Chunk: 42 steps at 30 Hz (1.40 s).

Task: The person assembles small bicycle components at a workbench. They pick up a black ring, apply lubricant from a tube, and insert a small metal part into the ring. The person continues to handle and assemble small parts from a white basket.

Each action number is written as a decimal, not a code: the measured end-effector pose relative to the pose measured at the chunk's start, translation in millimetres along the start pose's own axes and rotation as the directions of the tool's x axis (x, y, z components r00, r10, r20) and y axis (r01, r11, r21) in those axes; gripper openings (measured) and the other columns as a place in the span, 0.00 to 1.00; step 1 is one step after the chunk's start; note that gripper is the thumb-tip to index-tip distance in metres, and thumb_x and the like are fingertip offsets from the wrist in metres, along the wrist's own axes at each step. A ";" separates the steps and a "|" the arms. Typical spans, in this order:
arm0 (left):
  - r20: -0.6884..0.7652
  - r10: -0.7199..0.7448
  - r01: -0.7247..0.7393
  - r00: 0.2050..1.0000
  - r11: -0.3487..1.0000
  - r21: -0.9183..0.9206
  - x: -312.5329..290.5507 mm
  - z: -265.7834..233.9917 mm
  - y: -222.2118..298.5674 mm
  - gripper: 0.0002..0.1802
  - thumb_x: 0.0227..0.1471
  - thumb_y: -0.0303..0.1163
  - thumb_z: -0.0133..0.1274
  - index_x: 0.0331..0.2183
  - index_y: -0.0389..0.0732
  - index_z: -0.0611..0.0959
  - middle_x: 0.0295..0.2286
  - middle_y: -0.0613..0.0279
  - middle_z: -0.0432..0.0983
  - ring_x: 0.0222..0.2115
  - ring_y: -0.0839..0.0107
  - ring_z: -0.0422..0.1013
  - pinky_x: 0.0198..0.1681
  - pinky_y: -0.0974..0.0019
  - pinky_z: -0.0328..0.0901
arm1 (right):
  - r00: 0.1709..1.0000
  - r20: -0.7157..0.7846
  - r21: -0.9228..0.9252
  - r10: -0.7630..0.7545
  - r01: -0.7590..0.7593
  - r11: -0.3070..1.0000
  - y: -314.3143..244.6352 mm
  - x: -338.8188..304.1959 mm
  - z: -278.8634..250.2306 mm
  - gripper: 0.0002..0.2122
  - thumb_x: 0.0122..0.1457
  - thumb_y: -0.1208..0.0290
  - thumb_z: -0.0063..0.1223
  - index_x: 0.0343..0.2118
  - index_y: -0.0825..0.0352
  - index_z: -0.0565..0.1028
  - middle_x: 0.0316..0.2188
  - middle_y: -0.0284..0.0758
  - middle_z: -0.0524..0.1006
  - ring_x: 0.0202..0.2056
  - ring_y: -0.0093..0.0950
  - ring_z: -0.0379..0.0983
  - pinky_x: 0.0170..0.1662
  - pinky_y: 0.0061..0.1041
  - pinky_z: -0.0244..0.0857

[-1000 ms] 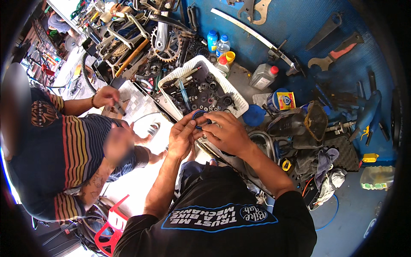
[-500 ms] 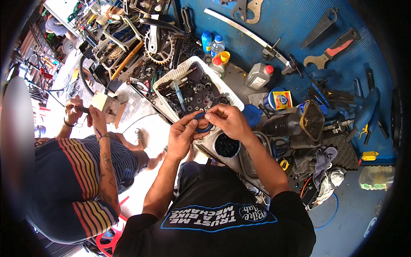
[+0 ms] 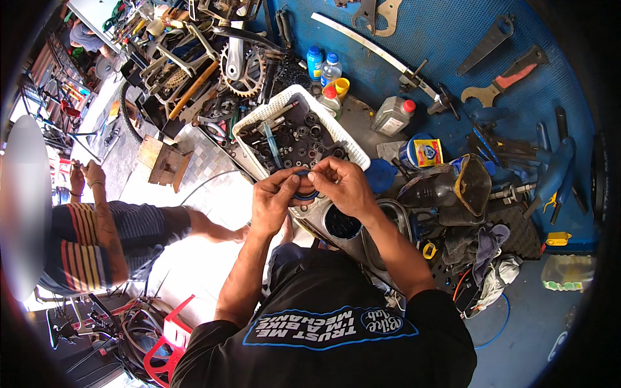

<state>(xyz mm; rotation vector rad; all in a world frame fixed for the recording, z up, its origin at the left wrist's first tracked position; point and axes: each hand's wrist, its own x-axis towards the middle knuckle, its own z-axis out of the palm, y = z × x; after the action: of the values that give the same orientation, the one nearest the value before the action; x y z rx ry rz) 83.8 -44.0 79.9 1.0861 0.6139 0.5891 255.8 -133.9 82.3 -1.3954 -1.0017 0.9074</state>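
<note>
Above the near edge of the workbench, both my hands hold a dark ring with a blue edge point(image 3: 309, 196); it looks like a bearing or seal. My left hand point(image 3: 270, 202) pinches its left side between thumb and fingers. On the other side, the fingertips of my right hand point(image 3: 343, 186) are closed on the ring's upper right. My fingers hide part of it. Just beyond lies a white plastic basket point(image 3: 354, 147) full of small round bike parts and a blue-tinted syringe-like tube point(image 3: 272, 145).
A round tin with dark contents point(image 3: 343, 223) is below my right hand. Bottles point(image 3: 392, 116) and a blue tub point(image 3: 414, 152) stand to the right, near rags point(image 3: 488, 249). Tools hang on the blue wall. At left are a person point(image 3: 97, 239), a wooden block point(image 3: 162, 161) and a red stool point(image 3: 174, 330).
The person at left has moved further left, away from me, uncovering the red stool and bike parts. My hands stay on the ring, with its tilt and my fingers slightly shifted.
</note>
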 end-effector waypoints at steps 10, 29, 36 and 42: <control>0.044 -0.006 0.008 0.999 0.999 -0.052 -4.1 -7.8 -11.6 0.12 0.66 0.27 0.54 0.45 0.27 0.79 0.37 0.52 0.82 0.36 0.64 0.82 0.40 0.63 0.80 | 0.991 -0.131 0.125 0.009 0.007 0.992 -5.3 -0.7 -5.3 0.07 0.67 0.70 0.61 0.38 0.69 0.79 0.28 0.23 0.77 0.29 0.09 0.69 0.33 0.13 0.62; -0.061 0.183 -0.188 0.981 0.977 -0.098 -1.9 1.0 -9.3 0.09 0.65 0.28 0.55 0.39 0.30 0.78 0.35 0.53 0.82 0.30 0.68 0.82 0.39 0.63 0.79 | 0.986 0.122 0.189 0.115 -0.137 0.972 0.0 -9.7 -7.6 0.10 0.65 0.66 0.63 0.37 0.69 0.80 0.25 0.22 0.76 0.28 0.10 0.66 0.30 0.16 0.60; -0.016 0.216 -0.216 0.976 0.976 0.017 -7.8 -2.8 -7.3 0.10 0.66 0.29 0.55 0.39 0.30 0.79 0.34 0.53 0.83 0.30 0.69 0.82 0.38 0.65 0.78 | 0.995 0.094 0.044 0.038 -0.042 0.998 -10.8 -14.3 -2.4 0.10 0.66 0.66 0.61 0.34 0.69 0.78 0.24 0.26 0.76 0.26 0.12 0.69 0.30 0.19 0.63; -0.023 0.145 -0.147 0.989 0.978 -0.148 -9.2 2.0 -4.7 0.09 0.65 0.28 0.56 0.40 0.30 0.79 0.35 0.55 0.83 0.34 0.70 0.81 0.41 0.66 0.76 | 1.000 0.010 0.136 0.016 -0.018 0.991 -9.0 -18.7 6.0 0.08 0.65 0.69 0.61 0.34 0.69 0.77 0.25 0.28 0.78 0.29 0.13 0.73 0.33 0.19 0.69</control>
<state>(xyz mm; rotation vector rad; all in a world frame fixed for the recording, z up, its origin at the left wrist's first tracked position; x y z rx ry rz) 79.5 -53.4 77.8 0.9923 0.4948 0.7578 243.2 -149.4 90.4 -1.2877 -0.9185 0.9774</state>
